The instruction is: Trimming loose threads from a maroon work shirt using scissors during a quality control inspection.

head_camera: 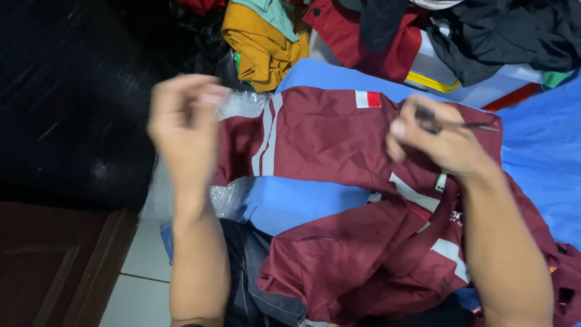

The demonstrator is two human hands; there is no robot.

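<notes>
A maroon jacket [339,181] with white stripes and a small red-and-white patch lies across my lap and a blue cloth. My right hand [439,142] rests on its sleeve and grips small dark scissors [466,125] whose blades point right. My left hand [184,124] is raised above the sleeve's left end, blurred, fingers curled together; I cannot make out anything in it.
A blue cloth [538,157] covers the surface under the jacket. Clear bubble wrap [227,197] lies at its left edge. Piled clothes sit at the back: a mustard garment [263,51], a red one [387,51], black ones [514,33]. A dark wooden cabinet [60,260] stands at lower left.
</notes>
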